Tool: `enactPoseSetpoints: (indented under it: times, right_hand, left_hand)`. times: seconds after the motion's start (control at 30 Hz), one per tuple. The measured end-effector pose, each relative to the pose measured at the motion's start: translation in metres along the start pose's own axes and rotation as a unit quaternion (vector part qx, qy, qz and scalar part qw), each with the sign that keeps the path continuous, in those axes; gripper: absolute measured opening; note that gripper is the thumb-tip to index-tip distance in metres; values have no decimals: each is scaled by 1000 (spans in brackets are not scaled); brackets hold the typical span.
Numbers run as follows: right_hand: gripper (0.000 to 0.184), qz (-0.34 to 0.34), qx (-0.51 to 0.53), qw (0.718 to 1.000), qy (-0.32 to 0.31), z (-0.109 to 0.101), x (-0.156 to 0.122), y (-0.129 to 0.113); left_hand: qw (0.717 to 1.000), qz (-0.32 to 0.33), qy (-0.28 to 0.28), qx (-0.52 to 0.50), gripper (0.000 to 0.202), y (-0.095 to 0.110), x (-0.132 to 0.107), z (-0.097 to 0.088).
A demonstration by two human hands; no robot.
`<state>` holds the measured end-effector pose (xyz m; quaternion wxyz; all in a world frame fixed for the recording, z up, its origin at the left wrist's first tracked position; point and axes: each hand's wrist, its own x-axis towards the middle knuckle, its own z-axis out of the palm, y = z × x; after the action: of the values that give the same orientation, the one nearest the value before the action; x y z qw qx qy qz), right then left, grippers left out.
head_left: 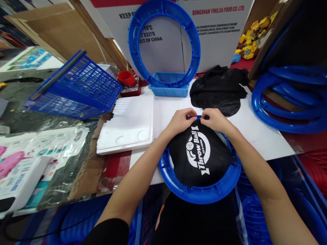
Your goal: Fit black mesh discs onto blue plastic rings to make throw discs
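A blue plastic ring (pixel 201 194) lies at the table's near edge, partly over my lap. Across its opening sits a black mesh net (pixel 217 163) printed with white "Throw Ball" lettering. My left hand (pixel 182 119) pinches the net's edge against the far side of the ring. Just beside it, my right hand (pixel 214 119) pinches the same edge, thumb and fingertips pressed together. The fingertips of both hands nearly meet at the ring's top. Behind my right hand lies a pile of black mesh nets (pixel 217 88).
Another blue ring (pixel 135 51) leans upright on a white carton (pixel 217 51), in front of a light blue bin (pixel 168 91). White foam (pixel 127 122) and a tilted blue basket (pixel 81 85) are at left. Several blue rings (pixel 265 115) are stacked at right.
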<state>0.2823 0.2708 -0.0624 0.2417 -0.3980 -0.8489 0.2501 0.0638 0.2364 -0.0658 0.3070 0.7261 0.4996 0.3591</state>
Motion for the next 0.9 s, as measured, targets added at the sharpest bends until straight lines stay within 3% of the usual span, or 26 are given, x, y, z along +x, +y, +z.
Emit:
enactPoseSetpoints:
  times: [0.1,0.2,0.3,0.43,0.5,0.63,0.83,0.9]
  right_hand:
    - [17,11,-29,999,12,-9,-3,10]
    - [14,30,-46,998,-4,-27,-10,22]
    - [9,20,-38,999,-33,-44,-17,24]
    - [19,-82,-36,995,-34,-42,-20,17]
    - [25,-109,-36,991,-71,-34,-20,16]
    - [30,-94,3,986,-140,-28,-15,22]
    - [18,-93,42,974,-203,-49,13,25]
    - [18,-93,54,975,-195,-51,19,24]
  left_hand:
    - [998,49,-9,42,9,6,-6,-14]
    - [982,84,-68,153,19,8,-19,-26]
    - [968,80,-116,209,37,6,-29,-26]
    - [970,96,-128,181,37,4,-31,-17]
    - [975,107,-131,142,31,3,-29,-17]
    - [986,91,-116,77,19,-1,-25,-29]
    - [993,18,-86,75,19,-5,-23,-46]
    - [994,-13,-89,60,18,-6,-23,-47]
